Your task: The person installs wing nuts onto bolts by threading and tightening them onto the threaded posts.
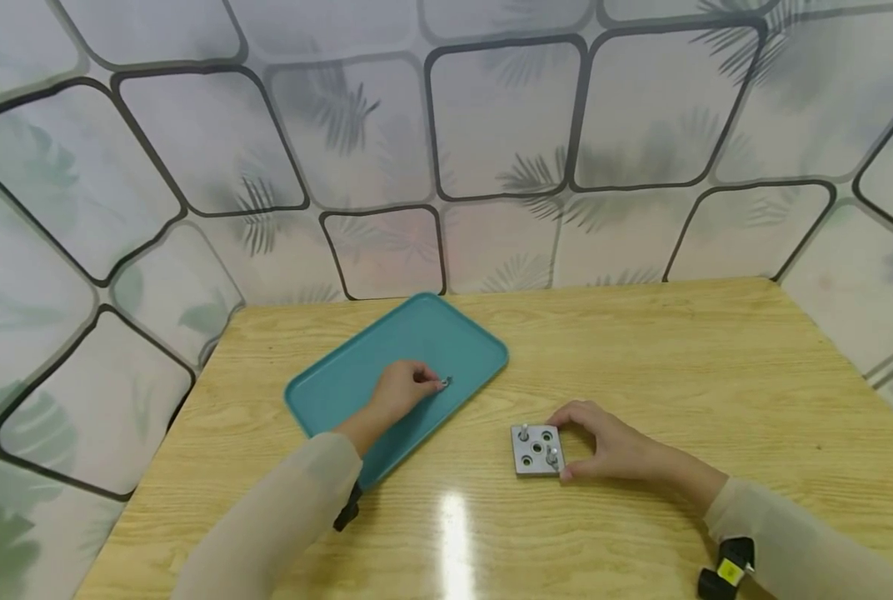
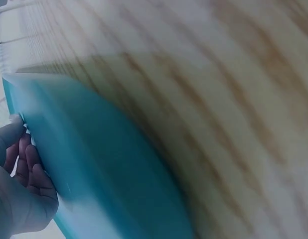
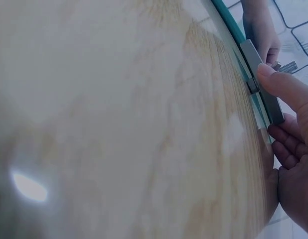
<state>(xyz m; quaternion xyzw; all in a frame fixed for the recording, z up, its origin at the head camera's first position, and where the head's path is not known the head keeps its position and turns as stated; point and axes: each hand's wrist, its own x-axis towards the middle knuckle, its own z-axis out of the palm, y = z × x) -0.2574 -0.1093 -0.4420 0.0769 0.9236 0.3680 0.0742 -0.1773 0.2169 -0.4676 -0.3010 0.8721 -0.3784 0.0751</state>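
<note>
Over the blue-green tray (image 1: 356, 367), my left hand (image 1: 405, 387) has its thumb and fingertips closed on a small metal bolt (image 1: 447, 381) at the tray's right part. The fingers of that hand (image 2: 24, 184) curl close to the tray surface in the left wrist view. My right hand (image 1: 611, 446) grips the right side of a square grey metal block (image 1: 523, 447) between thumb and fingers. Two bolts stand in the block, one at the back left (image 1: 524, 432) and one at the front right (image 1: 552, 456); its other holes show open. From the side, the block (image 3: 263, 84) appears as a thick plate.
The light wooden table (image 1: 679, 358) carries the tray at left of centre and the block to its right. A patterned fabric wall (image 1: 506, 117) rises behind the table and along both sides. Black wrist devices (image 1: 725, 571) sit on both sleeves.
</note>
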